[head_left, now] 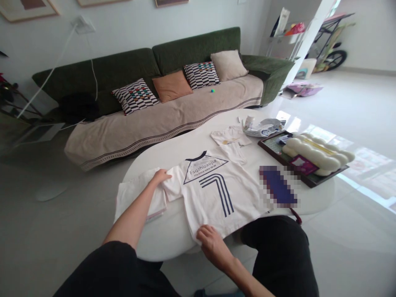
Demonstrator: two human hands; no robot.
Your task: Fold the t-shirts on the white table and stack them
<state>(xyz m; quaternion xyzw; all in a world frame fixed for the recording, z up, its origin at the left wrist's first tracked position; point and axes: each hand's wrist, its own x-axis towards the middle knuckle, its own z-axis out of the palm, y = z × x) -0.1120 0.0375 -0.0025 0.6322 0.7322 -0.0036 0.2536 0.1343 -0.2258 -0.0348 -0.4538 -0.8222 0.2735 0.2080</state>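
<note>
A white T-shirt (204, 206) with dark lettering and a large striped 7 lies spread on the table, its collar facing away from me. My left hand (161, 176) is closed at the end of its left-side sleeve, fingers pointing right. Near me, my right hand (212, 243) is curled round the lower left corner of the hem, which hides its fingertips. Left of the T-shirt lies a folded white cloth (139, 194), partly under my left forearm. Another white garment (230, 136) with a yellowish print rests beyond the right sleeve.
All this is on a white rounded table (167, 243). To the right sit a dark-rimmed tray (303, 179) with a puffy cream-coloured object (318, 152), a crumpled plastic bag (266, 128), and a pixelated dark blue item (278, 185). A green sofa (198, 43) with cushions stands behind.
</note>
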